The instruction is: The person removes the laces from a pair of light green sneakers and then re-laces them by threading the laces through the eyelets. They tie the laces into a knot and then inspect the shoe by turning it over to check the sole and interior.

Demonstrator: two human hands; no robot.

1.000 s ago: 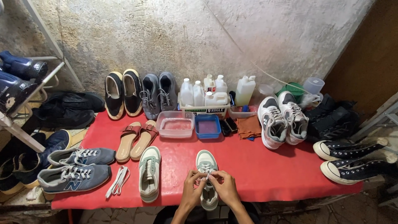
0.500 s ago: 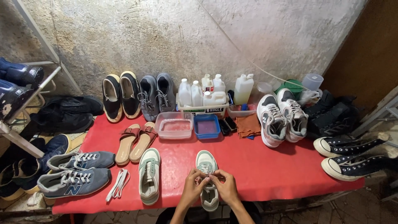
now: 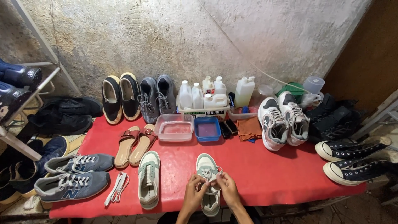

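Two hands meet over a white-and-mint sneaker (image 3: 209, 188) lying toe-away at the near edge of the red table (image 3: 265, 170). Its laceless mate (image 3: 149, 179) lies to the left, beside loose white laces (image 3: 117, 188). The left hand (image 3: 193, 194) and right hand (image 3: 227, 188) each pinch the sneaker's white lace (image 3: 215, 177).
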